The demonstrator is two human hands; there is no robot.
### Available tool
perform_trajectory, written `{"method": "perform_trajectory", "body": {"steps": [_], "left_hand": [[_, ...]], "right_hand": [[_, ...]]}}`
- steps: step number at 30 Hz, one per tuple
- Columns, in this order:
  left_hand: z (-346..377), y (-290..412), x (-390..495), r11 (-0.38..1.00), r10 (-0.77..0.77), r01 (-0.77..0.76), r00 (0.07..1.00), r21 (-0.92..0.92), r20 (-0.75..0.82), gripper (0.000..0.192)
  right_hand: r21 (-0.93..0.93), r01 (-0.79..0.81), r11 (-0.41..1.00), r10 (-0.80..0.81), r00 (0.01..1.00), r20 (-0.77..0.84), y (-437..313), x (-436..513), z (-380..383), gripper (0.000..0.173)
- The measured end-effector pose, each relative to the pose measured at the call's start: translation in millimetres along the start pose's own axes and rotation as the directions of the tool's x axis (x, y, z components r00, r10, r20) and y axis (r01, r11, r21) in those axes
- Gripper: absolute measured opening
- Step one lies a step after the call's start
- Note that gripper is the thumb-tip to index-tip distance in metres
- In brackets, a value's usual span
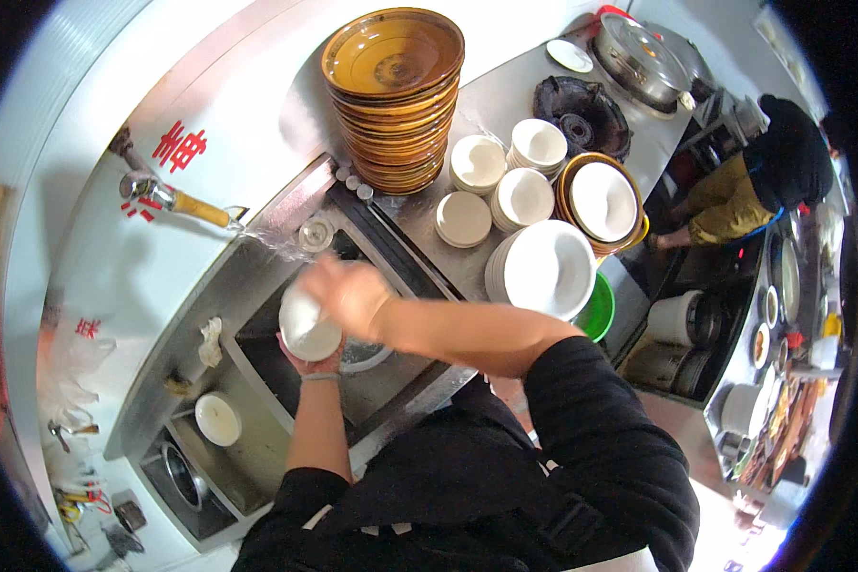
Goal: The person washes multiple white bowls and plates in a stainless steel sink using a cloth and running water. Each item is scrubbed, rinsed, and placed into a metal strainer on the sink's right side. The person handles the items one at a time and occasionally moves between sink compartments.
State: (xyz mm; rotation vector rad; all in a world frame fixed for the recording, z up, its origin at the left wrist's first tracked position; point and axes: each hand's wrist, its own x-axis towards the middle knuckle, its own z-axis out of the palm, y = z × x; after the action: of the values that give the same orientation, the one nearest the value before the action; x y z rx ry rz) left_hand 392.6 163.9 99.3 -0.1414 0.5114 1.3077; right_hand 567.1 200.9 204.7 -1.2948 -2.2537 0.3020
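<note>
My left hand (313,363) holds a white bowl (313,330) from below, over a steel sink basin (390,397). Blurred by motion, my right hand (348,294) is at the bowl's upper edge; whether it grips anything cannot be told. Water runs from the tap (196,207) just above that hand, beside a clear glass (316,234). A round vessel's rim (367,363) shows in the basin, partly hidden under my right forearm.
Beyond the sink stand a tall stack of brown bowls (393,64), several stacks of white bowls (538,143), large white bowls (552,270) and a green basin (599,307). A white dish (218,420) lies in the neighbouring basin. A person (786,161) stands at the far right.
</note>
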Motion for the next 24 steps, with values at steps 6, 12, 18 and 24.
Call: {"method": "perform_trajectory", "body": {"steps": [6,12,18,24], "left_hand": [[6.4,11.9,-13.6,0.999,-0.032,0.033,0.998,-0.017,0.060,0.083],[36.2,11.8,-12.0,0.990,-0.054,0.027,0.979,0.139,0.197,0.093],[38.4,18.0,-9.0,0.988,-0.019,-0.032,0.948,0.153,0.319,0.097],[28.4,23.4,-2.7,0.948,0.085,-0.172,0.947,0.269,0.308,0.094]], "right_hand": [[-0.151,-0.553,0.820,0.571,0.808,0.141,155.4,-13.2,-100.0,0.027],[-0.417,-0.411,0.810,0.557,0.762,0.331,228.9,-22.5,-100.8,0.032],[-0.629,-0.116,0.769,0.481,0.753,0.449,192.0,-5.4,-108.7,0.065],[-0.119,0.042,0.992,0.006,0.925,0.380,38.8,28.9,-88.4,0.055]]}}
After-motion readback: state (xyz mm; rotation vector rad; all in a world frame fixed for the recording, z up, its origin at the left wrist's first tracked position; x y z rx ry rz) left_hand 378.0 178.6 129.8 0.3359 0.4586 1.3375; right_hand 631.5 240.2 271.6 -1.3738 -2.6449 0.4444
